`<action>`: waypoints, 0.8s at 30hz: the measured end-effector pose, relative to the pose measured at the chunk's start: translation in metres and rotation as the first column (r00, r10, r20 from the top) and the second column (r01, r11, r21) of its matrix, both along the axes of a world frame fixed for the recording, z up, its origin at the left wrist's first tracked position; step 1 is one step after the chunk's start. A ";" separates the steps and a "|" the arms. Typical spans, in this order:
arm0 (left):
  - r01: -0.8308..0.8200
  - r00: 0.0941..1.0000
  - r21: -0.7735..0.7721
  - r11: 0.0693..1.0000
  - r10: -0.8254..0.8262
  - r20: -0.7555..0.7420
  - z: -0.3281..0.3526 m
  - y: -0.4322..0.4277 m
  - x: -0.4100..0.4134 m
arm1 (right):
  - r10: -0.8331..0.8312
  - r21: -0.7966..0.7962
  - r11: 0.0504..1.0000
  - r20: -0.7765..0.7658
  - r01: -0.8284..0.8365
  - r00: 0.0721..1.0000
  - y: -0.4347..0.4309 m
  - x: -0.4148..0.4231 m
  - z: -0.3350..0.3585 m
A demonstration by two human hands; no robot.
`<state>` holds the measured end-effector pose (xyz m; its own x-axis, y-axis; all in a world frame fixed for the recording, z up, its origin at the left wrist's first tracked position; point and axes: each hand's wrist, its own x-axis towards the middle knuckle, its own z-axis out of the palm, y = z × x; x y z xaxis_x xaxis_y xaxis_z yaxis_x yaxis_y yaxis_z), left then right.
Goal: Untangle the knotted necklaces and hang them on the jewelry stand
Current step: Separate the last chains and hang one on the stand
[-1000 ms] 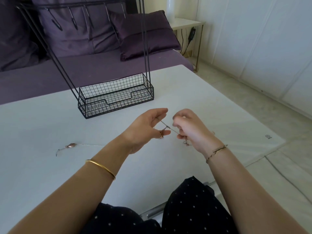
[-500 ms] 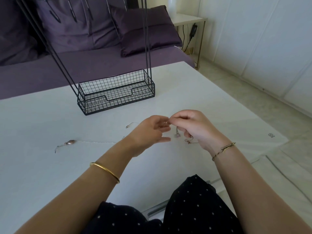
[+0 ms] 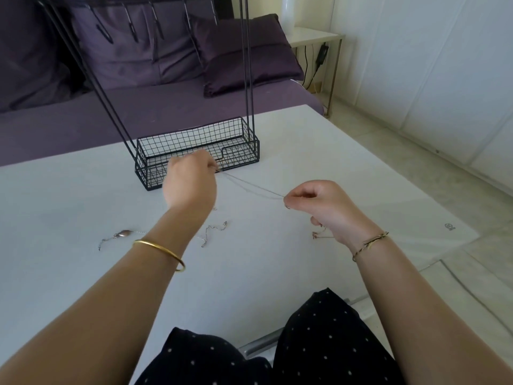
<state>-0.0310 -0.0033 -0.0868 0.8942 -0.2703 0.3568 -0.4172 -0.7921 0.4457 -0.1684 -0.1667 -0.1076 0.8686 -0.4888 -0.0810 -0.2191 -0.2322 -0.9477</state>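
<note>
A thin silver necklace chain (image 3: 249,186) stretches taut above the white table (image 3: 333,151) between my two hands. My left hand (image 3: 190,183) pinches one end just in front of the black wire jewelry stand (image 3: 200,157). My right hand (image 3: 319,204) pinches the other end, lower and to the right, and a small pendant (image 3: 315,234) dangles under it. A second silver necklace with an oval pendant (image 3: 122,234) lies on the table at the left, its chain running under my left forearm to a loose end (image 3: 213,232).
The stand's tall black rods rise to a top bar with hooks (image 3: 133,34). A purple sofa with cushions (image 3: 244,56) sits behind the table. A small side table (image 3: 316,40) and a white wall are at the right.
My hands have moved apart. The left hand went up toward the stand's basket and the right hand went right, pulling the chain out straight between them.
</note>
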 end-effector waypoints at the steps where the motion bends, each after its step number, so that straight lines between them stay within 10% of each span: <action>1: 0.000 1.000 -0.050 0.999 -0.001 -0.028 0.002 0.004 0.005 | 0.007 -0.011 1.000 -0.006 -0.007 1.000 -0.001 0.000 -0.001; 6: -0.067 0.927 -0.425 0.903 -0.101 -0.360 0.008 0.013 0.016 | 0.002 -0.122 0.992 -0.107 -0.015 0.994 -0.002 0.003 -0.011; 11: -0.455 0.710 -0.681 0.574 -0.227 -0.667 0.022 0.018 0.018 | -0.081 -0.312 0.949 -0.097 0.047 0.992 -0.005 0.007 -0.021; 18: -0.478 0.693 -0.754 0.451 -0.333 -0.639 0.028 0.020 0.018 | -0.069 -0.360 0.932 -0.048 0.047 0.996 -0.006 0.005 -0.024; 24: -0.452 0.757 -0.826 0.338 -0.345 -0.555 0.029 0.018 0.020 | -0.156 -0.103 0.980 0.141 0.171 0.978 -0.004 0.000 -0.010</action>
<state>-0.0106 0.0150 -0.0577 0.9673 -0.0880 -0.2377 0.2528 0.2662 0.9302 -0.1681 -0.1711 -0.1175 0.7756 -0.6244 0.0927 -0.1384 -0.3115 -0.9401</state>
